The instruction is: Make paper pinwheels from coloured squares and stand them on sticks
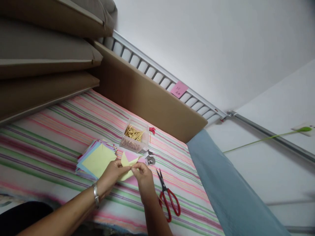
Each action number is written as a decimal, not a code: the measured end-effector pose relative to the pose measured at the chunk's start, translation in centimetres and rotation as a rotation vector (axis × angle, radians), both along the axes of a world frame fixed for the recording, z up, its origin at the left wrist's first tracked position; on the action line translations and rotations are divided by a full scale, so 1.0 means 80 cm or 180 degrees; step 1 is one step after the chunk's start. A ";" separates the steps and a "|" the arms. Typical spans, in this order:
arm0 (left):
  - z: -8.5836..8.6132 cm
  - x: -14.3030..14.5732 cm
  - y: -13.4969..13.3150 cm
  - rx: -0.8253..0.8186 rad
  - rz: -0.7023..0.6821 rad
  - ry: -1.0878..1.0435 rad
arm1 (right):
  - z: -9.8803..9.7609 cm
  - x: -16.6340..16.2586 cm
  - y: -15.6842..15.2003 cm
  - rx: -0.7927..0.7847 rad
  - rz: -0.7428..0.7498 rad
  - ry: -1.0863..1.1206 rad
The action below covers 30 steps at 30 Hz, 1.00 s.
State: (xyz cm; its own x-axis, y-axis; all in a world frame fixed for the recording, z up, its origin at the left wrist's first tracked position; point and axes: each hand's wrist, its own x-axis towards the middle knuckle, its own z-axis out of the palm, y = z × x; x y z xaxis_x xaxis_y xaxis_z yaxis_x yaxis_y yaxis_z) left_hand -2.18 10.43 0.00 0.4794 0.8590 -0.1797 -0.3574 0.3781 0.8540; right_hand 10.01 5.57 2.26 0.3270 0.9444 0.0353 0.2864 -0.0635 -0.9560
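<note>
Between both hands is a sheet of yellow paper [126,161], partly folded, with one corner standing up. My left hand [113,173], with a silver bracelet at the wrist, pinches it from the left. From the right, my right hand [143,178] grips the same sheet, thumb and fingers close to the left thumb. Beneath the hands lies a pink sheet [133,181], mostly covered. Just left of my left hand sits a stack of coloured square paper [97,160], yellow on top. Red-handled scissors [167,196] rest with blades parted, right of my right hand.
Beyond the hands stands a clear plastic box [135,135] holding many thin wooden sticks. A small red folded piece [152,130] and some silvery grey scraps [149,158] lie near it. A brown board [147,88] backs the striped cloth [61,141]; stacked cushions [46,52] rise at left.
</note>
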 end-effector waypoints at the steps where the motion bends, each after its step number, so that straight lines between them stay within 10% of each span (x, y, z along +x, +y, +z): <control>1: -0.001 0.000 -0.001 -0.0012 0.0002 -0.0025 | 0.001 -0.001 0.000 -0.0035 -0.0056 -0.0019; 30: -0.004 -0.001 -0.001 -0.0268 -0.0314 -0.0556 | 0.007 -0.008 0.001 -0.0138 -0.0378 0.0874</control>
State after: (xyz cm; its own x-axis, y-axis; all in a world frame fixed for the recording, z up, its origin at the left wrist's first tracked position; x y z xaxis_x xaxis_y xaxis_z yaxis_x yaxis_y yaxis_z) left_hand -2.29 10.33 -0.35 0.5905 0.7918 -0.1557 -0.4548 0.4859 0.7464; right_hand 9.39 5.65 2.80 0.4272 0.8976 -0.1092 0.0058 -0.1235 -0.9923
